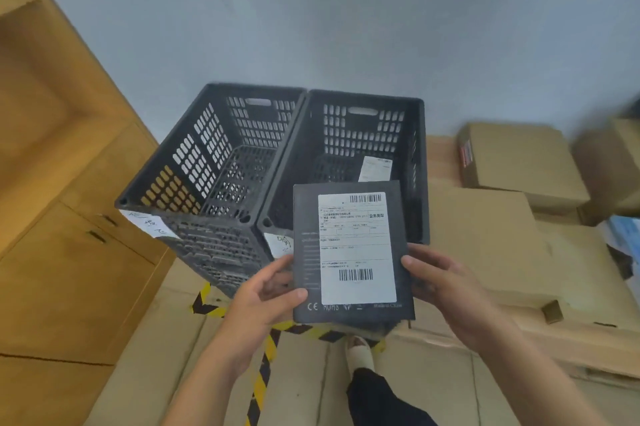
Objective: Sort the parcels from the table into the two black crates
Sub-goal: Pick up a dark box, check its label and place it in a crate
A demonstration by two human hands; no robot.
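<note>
I hold a flat dark grey parcel (306,217) with a white shipping label upright in front of me. My left hand (268,292) grips its lower left edge, thumb across the front. My right hand (440,281) grips its right edge. Behind the parcel stand two black slatted crates side by side. The left crate (207,162) looks bare inside. In the right crate (363,134) lies a white labelled item (374,169). Each crate carries a handwritten white tag on its near wall.
Cardboard boxes (519,158) are stacked to the right of the crates, with a blue-and-white packet (623,235) at the far right. Wooden cabinets (69,252) fill the left side. Black-and-yellow tape (263,366) marks the floor by my shoe.
</note>
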